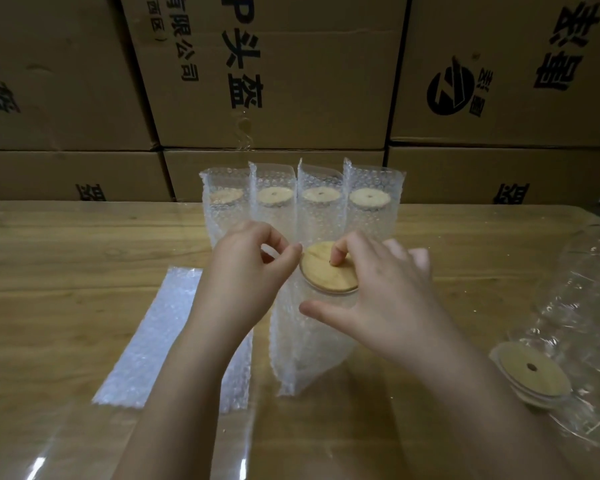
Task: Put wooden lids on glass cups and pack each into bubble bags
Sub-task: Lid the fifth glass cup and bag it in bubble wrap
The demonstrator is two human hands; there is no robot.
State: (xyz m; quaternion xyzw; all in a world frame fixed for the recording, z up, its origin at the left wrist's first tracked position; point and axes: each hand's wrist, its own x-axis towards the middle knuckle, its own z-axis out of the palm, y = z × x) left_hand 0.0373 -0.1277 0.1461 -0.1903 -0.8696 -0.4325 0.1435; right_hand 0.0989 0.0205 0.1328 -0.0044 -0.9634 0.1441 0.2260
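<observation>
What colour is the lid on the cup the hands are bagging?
Light tan, with a faint wood grain. The lid shows best in the head view, the only one here.

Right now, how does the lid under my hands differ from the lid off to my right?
The centre lid sits on a cup inside a bubble bag; the right lid lies among clear plastic. Your right hand touches the centre lid; the right lid lies untouched. Both are round wood.

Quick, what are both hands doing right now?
The left hand pinches the rim of the bubble bag.
The right hand is open, one fingertip pressing the wooden lid.
</observation>
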